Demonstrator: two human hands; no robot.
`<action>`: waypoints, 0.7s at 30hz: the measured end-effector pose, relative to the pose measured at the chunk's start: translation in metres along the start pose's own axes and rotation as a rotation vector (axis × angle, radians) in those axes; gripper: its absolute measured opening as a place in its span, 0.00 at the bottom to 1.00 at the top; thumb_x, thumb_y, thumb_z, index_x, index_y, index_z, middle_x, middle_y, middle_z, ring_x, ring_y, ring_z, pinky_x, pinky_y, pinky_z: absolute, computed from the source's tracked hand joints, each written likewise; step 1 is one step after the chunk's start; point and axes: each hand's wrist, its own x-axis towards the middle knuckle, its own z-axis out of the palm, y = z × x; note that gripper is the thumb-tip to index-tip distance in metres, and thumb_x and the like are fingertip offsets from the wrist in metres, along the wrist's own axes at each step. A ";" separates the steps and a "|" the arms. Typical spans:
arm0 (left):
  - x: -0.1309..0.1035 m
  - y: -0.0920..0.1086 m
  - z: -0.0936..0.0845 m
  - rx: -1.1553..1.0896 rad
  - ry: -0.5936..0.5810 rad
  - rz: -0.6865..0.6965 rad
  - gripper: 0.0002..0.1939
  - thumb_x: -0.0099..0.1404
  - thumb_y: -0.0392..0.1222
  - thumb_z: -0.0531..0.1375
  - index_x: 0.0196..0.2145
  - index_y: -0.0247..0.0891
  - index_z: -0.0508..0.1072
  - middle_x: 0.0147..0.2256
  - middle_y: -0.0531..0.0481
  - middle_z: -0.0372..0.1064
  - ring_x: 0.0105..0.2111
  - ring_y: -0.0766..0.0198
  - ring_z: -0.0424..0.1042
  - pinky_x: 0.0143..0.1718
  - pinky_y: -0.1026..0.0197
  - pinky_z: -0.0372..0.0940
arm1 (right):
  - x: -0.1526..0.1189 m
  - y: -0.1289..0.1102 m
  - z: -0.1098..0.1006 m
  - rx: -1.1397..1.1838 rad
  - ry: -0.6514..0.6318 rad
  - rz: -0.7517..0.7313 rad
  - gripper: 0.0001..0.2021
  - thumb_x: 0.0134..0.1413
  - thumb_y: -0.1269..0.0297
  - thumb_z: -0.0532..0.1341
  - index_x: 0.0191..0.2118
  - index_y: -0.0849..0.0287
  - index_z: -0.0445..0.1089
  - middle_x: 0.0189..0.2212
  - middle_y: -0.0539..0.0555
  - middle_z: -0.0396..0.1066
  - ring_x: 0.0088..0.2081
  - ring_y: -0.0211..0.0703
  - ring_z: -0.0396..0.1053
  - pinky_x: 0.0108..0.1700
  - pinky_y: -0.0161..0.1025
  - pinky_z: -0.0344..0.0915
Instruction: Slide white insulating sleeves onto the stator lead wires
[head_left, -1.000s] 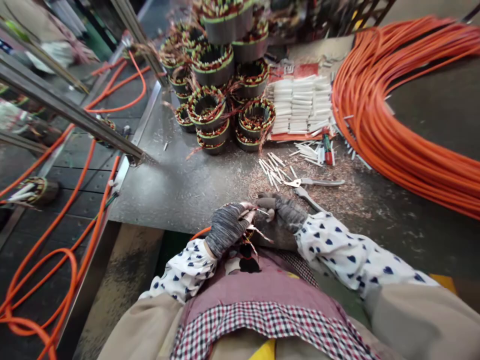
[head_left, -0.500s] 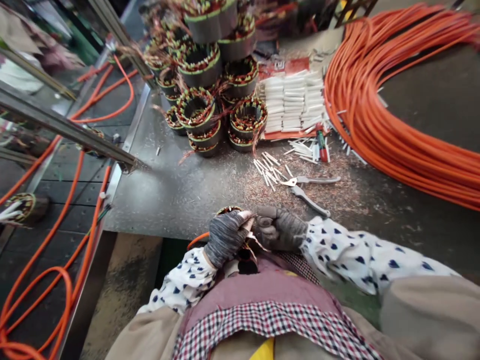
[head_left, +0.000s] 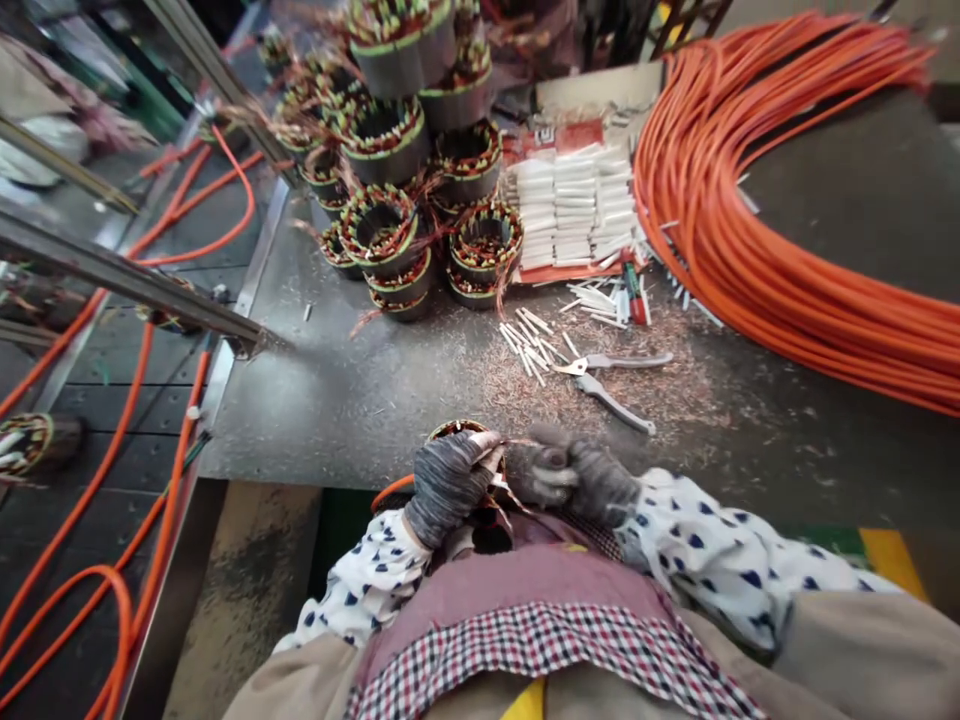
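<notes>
My left hand (head_left: 450, 475), in a grey striped glove with bare fingertips, is closed in a pinch on thin copper wires (head_left: 516, 442). These belong to a wound motor stator (head_left: 454, 428) at the table's front edge, mostly hidden behind that hand. Pale sleeved wire ends hang below the pinch. To the right, my right hand (head_left: 581, 472), in a dark grey glove, has its fingers curled round the far end of the wires; motion smears its fingertips. An orange cable (head_left: 394, 490) runs out beside the stator on the left.
Grey-handled pliers (head_left: 615, 380) lie open among copper scraps and loose white sleeves (head_left: 529, 345). Stacked stators (head_left: 382, 230) stand behind, beside bundled white tubes (head_left: 574, 205) and a red-and-green tube (head_left: 634, 290). A large orange cable coil (head_left: 750, 260) fills the right; a metal frame post (head_left: 135, 270) stands left.
My right hand has moved a little right, away from my left hand, and a stretch of wire now shows between them. The left hand keeps its pinch. The view has shifted slightly.
</notes>
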 end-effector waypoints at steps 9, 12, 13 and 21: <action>0.003 0.003 -0.005 -0.193 -0.050 -0.135 0.06 0.66 0.39 0.68 0.40 0.45 0.85 0.39 0.48 0.85 0.40 0.56 0.84 0.47 0.54 0.77 | 0.008 -0.017 0.007 0.340 -0.007 0.243 0.19 0.58 0.63 0.70 0.19 0.59 0.68 0.15 0.42 0.64 0.19 0.32 0.61 0.23 0.29 0.67; -0.001 0.005 -0.012 -0.449 0.013 -0.294 0.07 0.63 0.41 0.69 0.40 0.42 0.83 0.35 0.49 0.83 0.35 0.59 0.83 0.39 0.58 0.78 | -0.005 -0.002 0.018 0.328 -0.092 0.203 0.31 0.60 0.36 0.62 0.18 0.53 0.56 0.10 0.41 0.49 0.14 0.34 0.49 0.18 0.33 0.59; 0.000 0.005 -0.018 -0.545 0.042 -0.376 0.10 0.62 0.42 0.69 0.42 0.41 0.82 0.32 0.51 0.81 0.31 0.61 0.81 0.34 0.60 0.77 | -0.009 -0.001 0.014 0.201 -0.036 0.126 0.31 0.60 0.32 0.59 0.20 0.53 0.56 0.11 0.42 0.49 0.15 0.35 0.50 0.20 0.35 0.60; 0.013 -0.007 -0.041 -0.660 0.191 -0.510 0.28 0.68 0.46 0.65 0.63 0.39 0.67 0.41 0.48 0.78 0.38 0.61 0.80 0.40 0.60 0.77 | -0.001 -0.050 -0.120 -1.196 0.520 -0.145 0.28 0.45 0.48 0.71 0.51 0.58 0.74 0.52 0.66 0.74 0.56 0.68 0.69 0.62 0.68 0.60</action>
